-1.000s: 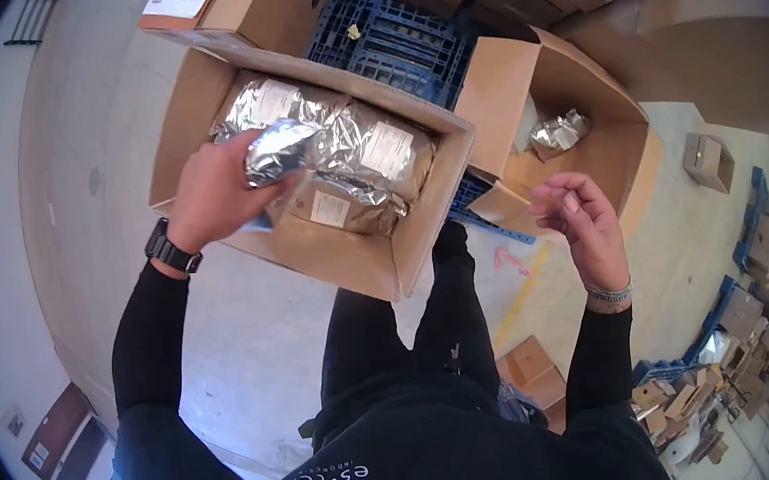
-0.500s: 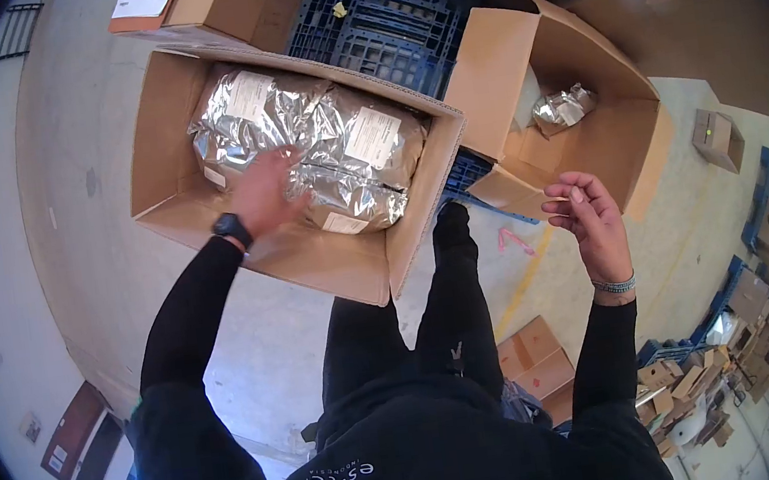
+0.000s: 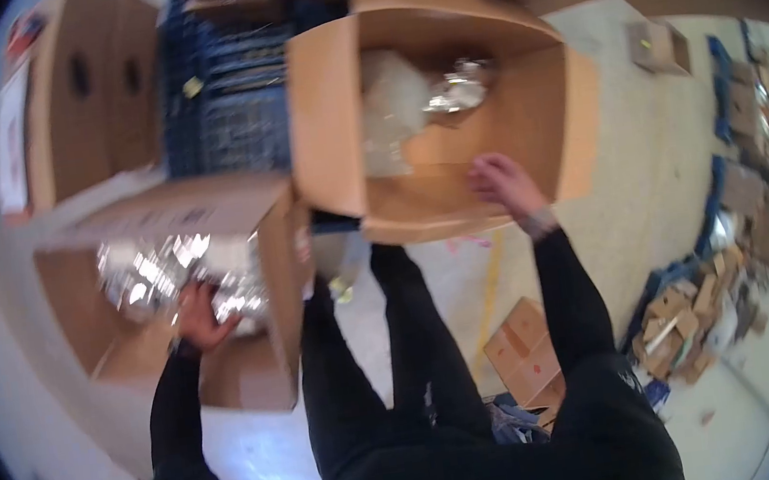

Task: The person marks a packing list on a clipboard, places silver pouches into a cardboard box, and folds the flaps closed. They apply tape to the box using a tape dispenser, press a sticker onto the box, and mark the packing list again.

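My left hand [image 3: 204, 318] is inside the left cardboard box [image 3: 262, 375], over the silver foil packages [image 3: 144, 277], with its fingers apart. My right hand [image 3: 507, 186] is above the near part of the right open box [image 3: 329, 122], its fingers curled; blur hides whether they hold anything. One crumpled silver package [image 3: 462, 87] lies in that right box, beside a translucent plastic sheet [image 3: 391, 110].
A blue pallet [image 3: 241, 128] lies between the boxes. Closed cartons [image 3: 121, 90] stand at the far left. A small box [image 3: 659, 47] sits at the right, near piled cardboard scraps [image 3: 682, 319]. Another carton [image 3: 525, 352] is by my legs.
The view has swung right, so the boxes appear further left. My right hand has come over the right box. My left hand remains at the foil packages, now nearer their lower edge.
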`<control>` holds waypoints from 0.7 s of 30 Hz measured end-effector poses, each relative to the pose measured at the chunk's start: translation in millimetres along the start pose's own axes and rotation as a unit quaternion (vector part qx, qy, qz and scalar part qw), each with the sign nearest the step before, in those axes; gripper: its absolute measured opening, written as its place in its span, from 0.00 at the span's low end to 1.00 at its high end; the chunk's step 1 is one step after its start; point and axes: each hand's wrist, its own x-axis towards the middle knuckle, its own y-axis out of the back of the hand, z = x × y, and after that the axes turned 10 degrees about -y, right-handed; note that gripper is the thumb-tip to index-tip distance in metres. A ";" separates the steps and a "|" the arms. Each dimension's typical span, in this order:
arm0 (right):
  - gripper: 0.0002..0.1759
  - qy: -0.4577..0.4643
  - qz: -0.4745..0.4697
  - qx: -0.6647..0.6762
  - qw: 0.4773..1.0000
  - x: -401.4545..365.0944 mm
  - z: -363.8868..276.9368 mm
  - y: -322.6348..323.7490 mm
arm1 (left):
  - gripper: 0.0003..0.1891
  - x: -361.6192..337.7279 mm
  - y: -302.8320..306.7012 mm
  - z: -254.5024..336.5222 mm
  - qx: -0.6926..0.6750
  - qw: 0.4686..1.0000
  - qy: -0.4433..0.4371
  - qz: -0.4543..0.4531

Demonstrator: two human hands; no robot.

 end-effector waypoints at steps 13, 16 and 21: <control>0.39 0.032 0.461 -0.389 0.797 349.2 -17.0 41.9 | 0.37 -54.2 -13.0 -16.7 0.072 0.959 0.186 -0.201; 0.30 0.186 0.347 -0.466 0.793 373.7 20.7 83.8 | 0.29 -14.3 31.1 42.2 0.042 0.993 0.114 -0.015; 0.21 0.260 0.220 -0.400 0.851 226.9 32.2 69.0 | 0.17 -0.5 75.8 93.2 -0.056 0.961 0.183 0.198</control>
